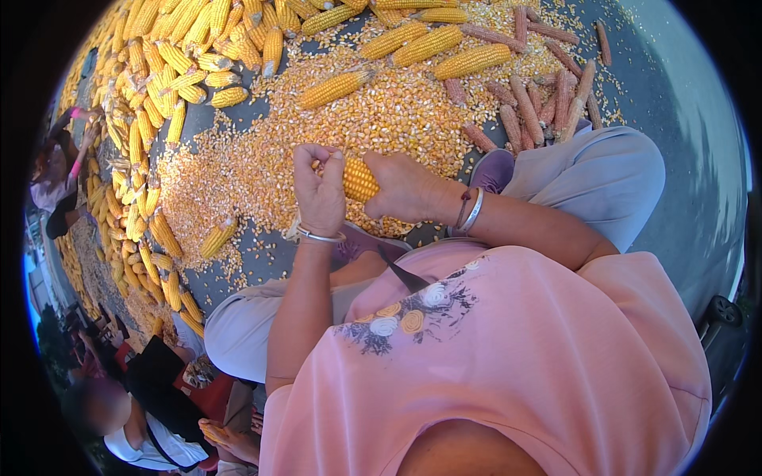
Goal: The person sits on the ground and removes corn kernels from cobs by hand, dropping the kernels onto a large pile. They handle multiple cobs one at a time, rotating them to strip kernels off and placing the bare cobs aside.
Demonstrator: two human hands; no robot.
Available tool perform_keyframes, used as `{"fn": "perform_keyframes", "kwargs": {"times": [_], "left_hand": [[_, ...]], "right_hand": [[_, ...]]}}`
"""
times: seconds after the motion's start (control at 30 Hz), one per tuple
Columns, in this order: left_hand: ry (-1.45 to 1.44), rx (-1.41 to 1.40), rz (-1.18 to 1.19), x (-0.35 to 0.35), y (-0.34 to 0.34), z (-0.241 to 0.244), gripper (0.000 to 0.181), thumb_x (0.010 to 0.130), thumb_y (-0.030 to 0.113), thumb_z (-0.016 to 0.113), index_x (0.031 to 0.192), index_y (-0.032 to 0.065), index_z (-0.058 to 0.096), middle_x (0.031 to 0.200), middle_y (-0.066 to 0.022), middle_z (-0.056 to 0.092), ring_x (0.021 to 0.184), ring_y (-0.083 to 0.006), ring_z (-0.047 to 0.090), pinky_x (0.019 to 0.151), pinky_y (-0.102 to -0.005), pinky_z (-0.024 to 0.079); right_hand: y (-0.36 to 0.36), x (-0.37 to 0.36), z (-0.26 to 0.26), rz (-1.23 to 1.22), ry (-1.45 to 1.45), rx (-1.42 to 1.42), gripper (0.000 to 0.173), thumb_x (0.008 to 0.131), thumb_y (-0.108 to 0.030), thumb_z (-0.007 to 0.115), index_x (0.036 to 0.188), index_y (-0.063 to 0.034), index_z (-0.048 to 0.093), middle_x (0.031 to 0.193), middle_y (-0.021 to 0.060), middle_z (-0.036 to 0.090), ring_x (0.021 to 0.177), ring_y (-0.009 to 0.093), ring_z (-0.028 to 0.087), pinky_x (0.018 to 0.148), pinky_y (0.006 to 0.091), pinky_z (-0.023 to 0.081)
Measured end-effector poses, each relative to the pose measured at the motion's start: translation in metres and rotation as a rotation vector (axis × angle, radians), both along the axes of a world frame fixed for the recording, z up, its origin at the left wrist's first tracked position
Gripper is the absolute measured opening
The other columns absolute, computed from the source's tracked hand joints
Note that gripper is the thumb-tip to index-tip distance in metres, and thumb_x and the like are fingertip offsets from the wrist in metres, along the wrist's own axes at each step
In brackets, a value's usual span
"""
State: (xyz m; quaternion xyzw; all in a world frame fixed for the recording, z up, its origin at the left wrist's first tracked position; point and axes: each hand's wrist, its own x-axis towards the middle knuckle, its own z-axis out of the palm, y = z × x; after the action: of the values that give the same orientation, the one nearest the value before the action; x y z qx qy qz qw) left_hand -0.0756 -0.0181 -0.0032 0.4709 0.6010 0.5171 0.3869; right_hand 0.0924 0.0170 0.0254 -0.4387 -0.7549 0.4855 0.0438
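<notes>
An ear of yellow corn is held between my two hands, above a wide heap of loose kernels. My right hand grips the ear's right side, thumb and fingers around it. At its left end, the bent fingers and thumb of my left hand pinch the ear; what lies between those fingertips is hidden. A whole ear rests on the kernels beyond my hands, and three more lie farther back. Stripped reddish cobs are piled by my right foot.
A long pile of unshelled ears runs along the left. A single ear lies near my left knee. Two people are at the left, the lower one holding corn. A vehicle's wheel shows at the far right.
</notes>
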Motion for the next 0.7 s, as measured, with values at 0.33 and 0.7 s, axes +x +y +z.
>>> {"fn": "perform_keyframes", "kwargs": {"times": [0.33, 0.7], "left_hand": [[-0.196, -0.161, -0.036, -0.006, 0.001, 0.008, 0.013, 0.091, 0.002, 0.061, 0.1, 0.0045, 0.051, 0.097, -0.0054, 0.056, 0.092, -0.0118, 0.052, 0.083, -0.0268, 0.045], [-0.058, -0.079, -0.091, -0.005, -0.002, 0.007, 0.011, 0.096, 0.004, 0.057, 0.105, 0.0022, 0.051, 0.101, -0.0052, 0.055, 0.09, -0.0108, 0.051, 0.083, -0.0258, 0.045]], "right_hand": [[0.005, 0.003, 0.006, 0.018, 0.01, -0.026, 0.054, 0.066, -0.027, 0.074, 0.102, 0.0089, 0.055, 0.088, 0.0312, 0.066, 0.087, 0.046, 0.066, 0.078, 0.05, 0.054], [0.004, 0.002, 0.006, 0.017, -0.008, -0.052, 0.055, 0.066, -0.027, 0.075, 0.102, 0.009, 0.057, 0.093, 0.0306, 0.067, 0.092, 0.044, 0.067, 0.081, 0.0473, 0.054]]}}
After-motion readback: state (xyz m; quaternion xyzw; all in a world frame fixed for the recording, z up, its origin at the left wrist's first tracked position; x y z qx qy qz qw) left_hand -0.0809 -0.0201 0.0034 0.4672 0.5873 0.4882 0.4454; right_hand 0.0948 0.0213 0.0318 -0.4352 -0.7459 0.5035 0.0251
